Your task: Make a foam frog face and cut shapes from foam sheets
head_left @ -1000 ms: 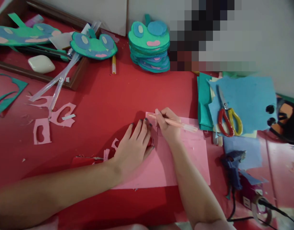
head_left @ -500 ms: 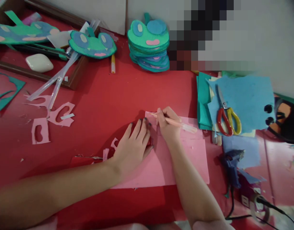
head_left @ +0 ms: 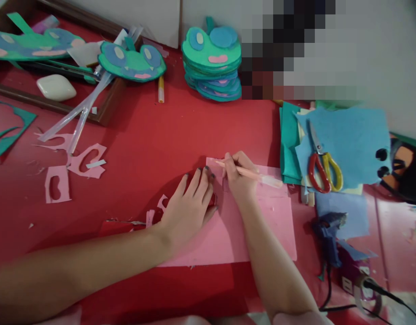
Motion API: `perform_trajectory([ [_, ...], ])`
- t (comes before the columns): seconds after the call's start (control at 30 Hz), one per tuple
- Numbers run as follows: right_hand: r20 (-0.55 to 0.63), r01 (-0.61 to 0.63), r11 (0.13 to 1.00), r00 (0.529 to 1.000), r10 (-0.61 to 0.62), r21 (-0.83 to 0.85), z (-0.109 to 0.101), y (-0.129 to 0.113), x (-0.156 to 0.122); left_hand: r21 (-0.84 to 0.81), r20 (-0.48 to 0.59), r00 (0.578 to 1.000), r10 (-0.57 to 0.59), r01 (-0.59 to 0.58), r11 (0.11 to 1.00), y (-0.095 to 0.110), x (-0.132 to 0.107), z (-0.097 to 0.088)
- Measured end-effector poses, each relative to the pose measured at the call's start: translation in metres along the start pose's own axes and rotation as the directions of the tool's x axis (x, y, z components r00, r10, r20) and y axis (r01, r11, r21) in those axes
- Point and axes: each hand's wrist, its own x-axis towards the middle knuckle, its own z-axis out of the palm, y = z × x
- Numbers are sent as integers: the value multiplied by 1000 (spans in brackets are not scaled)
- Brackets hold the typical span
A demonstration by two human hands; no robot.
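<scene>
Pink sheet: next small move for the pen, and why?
Probably a short stroke with the pen near the upper-left corner of the pink sheet: the right hand has the pen's tip there, and the left hand lies flat on the sheet, likely steadying it.

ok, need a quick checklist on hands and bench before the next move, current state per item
1. Left hand on the pink sheet: ok, palm down over its left side.
2. Right hand holding the pen: ok, gripped between the fingers.
3. Pen tip touching the sheet: cannot tell; it is near the top left corner, but contact is too small to see.
4. Scissors off the pink sheet: ok, lying on the blue sheet.
5. Offcuts away from the left hand: not ok, a small pink offcut lies close beside it.
6. Glue gun cold: cannot tell.
</scene>
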Motion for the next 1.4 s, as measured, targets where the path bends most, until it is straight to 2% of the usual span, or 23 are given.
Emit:
perform_trajectory([
  [0.63, -95, -57, 997, 994, 62, 56, -2, 3, -1, 41, -2, 1000, 11, -10, 999, 0, 1, 0],
  [0.8, -65, -73, 997, 995, 75, 39, -3, 2, -1, 41, -1, 1000, 12, -12, 999, -1, 1, 0],
  [1.0, -197, -60, 996, 978, 72, 62, -5, 8, 0, 25, -18, 1000, 1, -1, 1000, 0, 0, 0],
  [1.2, -83, -89, 994, 992, 93, 58, -6, 6, 1, 27, -24, 1000, 8, -8, 1000, 0, 0, 1],
  [1.4, -60, -67, 998, 996, 68, 6, -4, 4, 1, 15, -20, 1000, 11, -11, 1000, 0, 1, 1],
])
